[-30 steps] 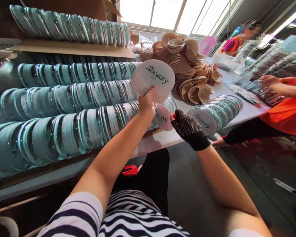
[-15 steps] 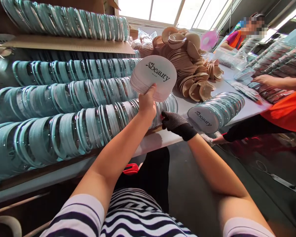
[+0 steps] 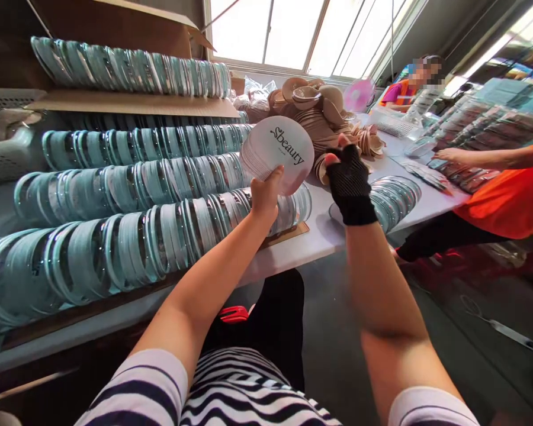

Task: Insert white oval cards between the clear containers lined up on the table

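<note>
My left hand (image 3: 266,192) grips a thick stack of white rounded cards (image 3: 284,145) printed "beauty" in black, fanned slightly at the left and held above the table. My right hand (image 3: 349,177), in a black fingerless glove, is raised right of the cards with its fingers curled in. What those fingers hold, if anything, is hidden. Behind it rises a heap of beige moulded bra cups (image 3: 311,115). Below it, a row of clear round cases (image 3: 395,201) lies partly covered by the hand and wrist. A long row of pale blue-green round cases (image 3: 124,234) runs beneath my left forearm.
More case rows (image 3: 133,139) lie further back, one on a cardboard sheet (image 3: 137,105). At the right, a co-worker's bare hand (image 3: 448,155) and orange clothing reach over the table. Another person sits behind a white basket (image 3: 393,121). A white plastic crate (image 3: 9,139) stands left.
My right hand has moved up and right, away from the end of the near row. My left hand still holds the cards at nearly the same place. The view has tilted up slightly.
</note>
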A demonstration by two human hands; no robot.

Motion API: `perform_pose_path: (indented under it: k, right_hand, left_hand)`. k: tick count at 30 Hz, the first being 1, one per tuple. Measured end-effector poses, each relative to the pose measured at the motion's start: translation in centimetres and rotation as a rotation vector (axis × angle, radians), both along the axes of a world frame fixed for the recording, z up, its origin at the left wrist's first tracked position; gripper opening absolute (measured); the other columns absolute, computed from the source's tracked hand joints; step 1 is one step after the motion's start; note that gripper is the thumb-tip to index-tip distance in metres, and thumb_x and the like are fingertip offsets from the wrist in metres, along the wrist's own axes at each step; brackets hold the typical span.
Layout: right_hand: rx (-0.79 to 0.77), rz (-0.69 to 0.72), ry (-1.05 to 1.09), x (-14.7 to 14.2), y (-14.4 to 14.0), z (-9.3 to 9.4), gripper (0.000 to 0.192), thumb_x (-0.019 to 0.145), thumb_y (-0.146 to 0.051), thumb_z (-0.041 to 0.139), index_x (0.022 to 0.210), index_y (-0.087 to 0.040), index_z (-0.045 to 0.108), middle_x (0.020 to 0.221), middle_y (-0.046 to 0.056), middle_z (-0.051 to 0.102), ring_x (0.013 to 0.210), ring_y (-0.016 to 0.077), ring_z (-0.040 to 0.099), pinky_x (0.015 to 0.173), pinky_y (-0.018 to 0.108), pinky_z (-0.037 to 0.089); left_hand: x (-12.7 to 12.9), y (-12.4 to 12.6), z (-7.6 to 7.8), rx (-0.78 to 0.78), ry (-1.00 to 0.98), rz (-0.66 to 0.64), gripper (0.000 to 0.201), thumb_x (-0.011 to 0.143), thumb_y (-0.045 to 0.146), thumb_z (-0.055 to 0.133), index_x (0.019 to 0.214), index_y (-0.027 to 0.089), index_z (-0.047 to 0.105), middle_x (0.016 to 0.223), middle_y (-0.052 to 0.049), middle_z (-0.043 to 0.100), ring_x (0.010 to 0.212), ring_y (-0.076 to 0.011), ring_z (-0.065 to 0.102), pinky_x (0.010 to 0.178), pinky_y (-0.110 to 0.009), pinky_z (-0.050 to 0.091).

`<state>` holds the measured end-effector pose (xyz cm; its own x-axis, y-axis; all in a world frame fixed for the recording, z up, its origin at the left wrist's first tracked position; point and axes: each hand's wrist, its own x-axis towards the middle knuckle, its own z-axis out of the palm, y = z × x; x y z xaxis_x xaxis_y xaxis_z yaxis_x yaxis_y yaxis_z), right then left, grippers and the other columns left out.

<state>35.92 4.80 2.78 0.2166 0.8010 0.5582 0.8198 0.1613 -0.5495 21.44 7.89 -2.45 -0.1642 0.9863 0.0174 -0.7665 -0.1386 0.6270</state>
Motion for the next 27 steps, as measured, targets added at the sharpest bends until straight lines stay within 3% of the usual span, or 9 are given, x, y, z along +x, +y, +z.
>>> perform_pose_path:
  k: [2,4,6,10,13,16,18,21,27]
  right_hand:
    - [0.024,0.005,-0.153,-0.9,0.2,0.8,0.053,0.091,-0.045,0.05,0.135,-0.016,0.054,0.135,0.017,0.06,0.124,0.0295,0.057,0.107,0.048,0.044]
    - [0.057,0.051,-0.282,-2.7,-0.5,0.5,0.056,0.09,-0.04,0.049,0.14,-0.015,0.05,0.144,0.017,0.053,0.133,0.03,0.049,0.112,0.049,0.039]
    - [0.162,0.084,-0.337,-4.7,-1.4,-0.6,0.059,0.091,-0.039,0.045,0.145,-0.016,0.045,0.147,0.016,0.049,0.137,0.029,0.045,0.111,0.048,0.041]
    - [0.326,0.074,-0.179,-6.4,-1.5,-2.7,0.062,0.09,-0.04,0.04,0.146,-0.014,0.039,0.14,0.018,0.052,0.129,0.0272,0.052,0.103,0.045,0.048]
    - [0.392,-0.123,-0.053,-4.5,-2.4,-3.2,0.062,0.089,-0.042,0.037,0.144,-0.012,0.04,0.132,0.018,0.057,0.117,0.0254,0.061,0.094,0.044,0.053]
    - [0.467,-0.412,-0.081,-2.4,-6.7,-3.5,0.061,0.088,-0.053,0.043,0.127,-0.009,0.058,0.111,0.019,0.068,0.098,0.0289,0.067,0.082,0.045,0.055]
    - [0.331,-0.435,-0.239,-2.2,-10.5,-4.1,0.052,0.089,-0.054,0.046,0.112,-0.012,0.067,0.096,0.017,0.071,0.086,0.029,0.068,0.075,0.042,0.055]
    - [0.017,-0.241,-0.394,-3.5,-14.2,-5.2,0.04,0.094,-0.044,0.046,0.113,-0.017,0.069,0.091,0.013,0.074,0.075,0.0244,0.069,0.067,0.034,0.053]
    - [-0.121,-0.105,-0.475,-6.0,-13.6,-4.5,0.041,0.095,-0.039,0.042,0.12,-0.018,0.069,0.094,0.011,0.076,0.069,0.0217,0.068,0.06,0.029,0.048]
  left_hand:
    - [-0.4,-1.0,0.2,0.022,0.006,-0.009,0.012,0.07,0.016,0.076,0.081,0.018,0.073,0.088,-0.002,0.076,0.095,-0.0218,0.072,0.092,-0.036,0.054]
    - [-1.1,-1.9,0.4,-0.002,0.013,-0.011,0.013,0.069,0.018,0.077,0.081,0.019,0.074,0.088,-0.002,0.076,0.093,-0.0223,0.072,0.09,-0.037,0.055]
    - [-1.9,-2.8,0.5,-0.022,0.014,-0.042,0.015,0.07,0.018,0.077,0.084,0.018,0.074,0.093,-0.004,0.076,0.095,-0.0239,0.072,0.09,-0.04,0.055]
    - [-3.1,-3.8,0.5,-0.056,0.001,-0.111,0.021,0.069,0.018,0.078,0.089,0.017,0.073,0.098,-0.008,0.076,0.1,-0.0267,0.071,0.092,-0.043,0.055]
    - [-4.1,-3.6,0.6,-0.094,0.014,-0.111,0.023,0.069,0.02,0.081,0.09,0.017,0.073,0.097,-0.007,0.077,0.106,-0.0273,0.07,0.095,-0.043,0.055]
    - [-5.6,-2.2,0.9,-0.05,-0.044,-0.044,0.031,0.072,0.019,0.08,0.101,0.021,0.072,0.106,-0.004,0.076,0.117,-0.0248,0.066,0.1,-0.04,0.054]
    - [-6.6,-1.0,1.0,-0.032,-0.12,0.017,0.041,0.074,0.015,0.078,0.113,0.023,0.069,0.118,-0.004,0.073,0.122,-0.0231,0.063,0.102,-0.039,0.052]
    - [-7.2,0.2,0.8,-0.033,-0.166,0.055,0.051,0.076,0.012,0.075,0.124,0.025,0.063,0.129,-0.004,0.068,0.127,-0.022,0.06,0.105,-0.039,0.051]
    - [-7.1,0.0,0.1,-0.01,-0.154,0.066,0.051,0.077,0.013,0.076,0.125,0.023,0.063,0.132,-0.004,0.067,0.128,-0.0211,0.059,0.11,-0.037,0.047]
